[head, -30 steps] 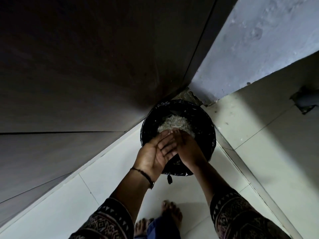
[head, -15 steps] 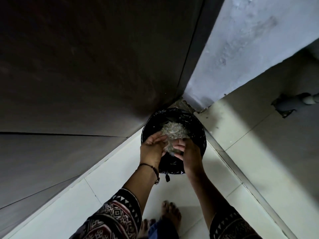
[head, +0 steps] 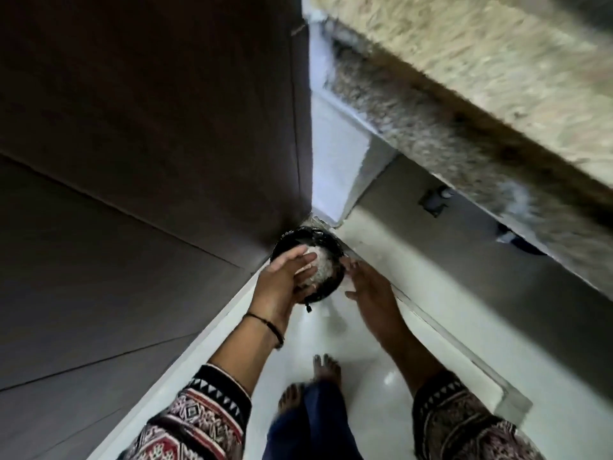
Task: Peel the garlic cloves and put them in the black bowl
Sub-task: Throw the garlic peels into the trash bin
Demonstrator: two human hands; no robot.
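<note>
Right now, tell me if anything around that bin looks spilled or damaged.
No spill that I can make out: the pale peelings lie inside the black bin, below the open left hand, the right hand beside it. Only the wall corner behind the bin looks chipped and rough.

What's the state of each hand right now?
Left hand: open, fingers straight, over the bin of peels.
Right hand: open, fingers spread, holding nothing, beside the bin.
</note>
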